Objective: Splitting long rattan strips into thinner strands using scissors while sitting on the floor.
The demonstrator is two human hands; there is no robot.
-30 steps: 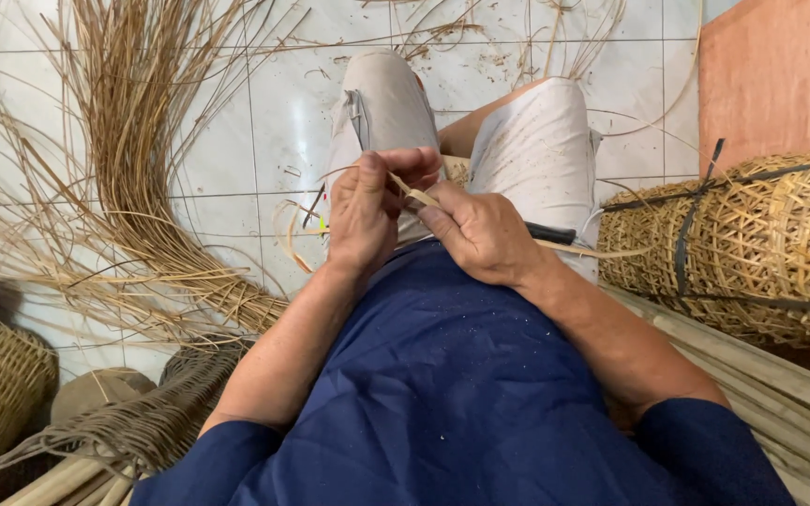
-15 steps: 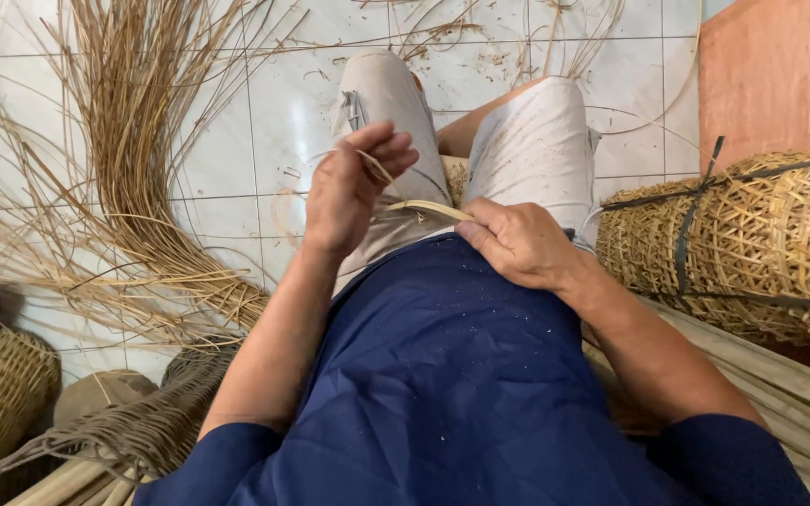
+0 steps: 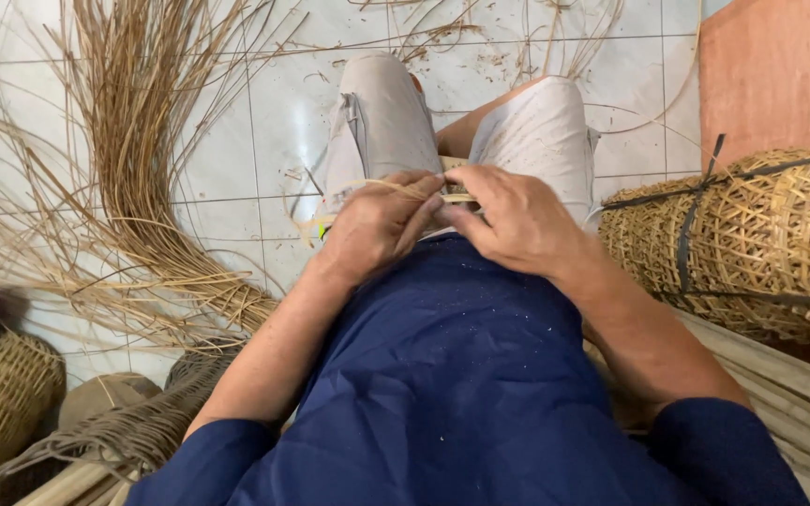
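I sit over a tiled floor, wearing a blue shirt and pale shorts. My left hand (image 3: 379, 225) and my right hand (image 3: 515, 220) meet above my lap, fingertips almost touching. Both pinch a thin pale rattan strip (image 3: 396, 189) that runs across from left to right between them. The strip's loose end curls out to the left of my left hand, near my thigh. Part of the strip is hidden under my fingers.
A large bundle of loose rattan strands (image 3: 133, 159) fans over the floor at left. A roll of woven cane webbing (image 3: 752, 244) tied with dark straps lies at right, with pale poles (image 3: 789, 394) below it. Woven baskets (image 3: 2, 394) sit at lower left. An orange board (image 3: 771, 75) stands at upper right.
My left hand dropped from its raised position back down to the right hand. The two hands, apart half a second ago, are close together again on the strip.
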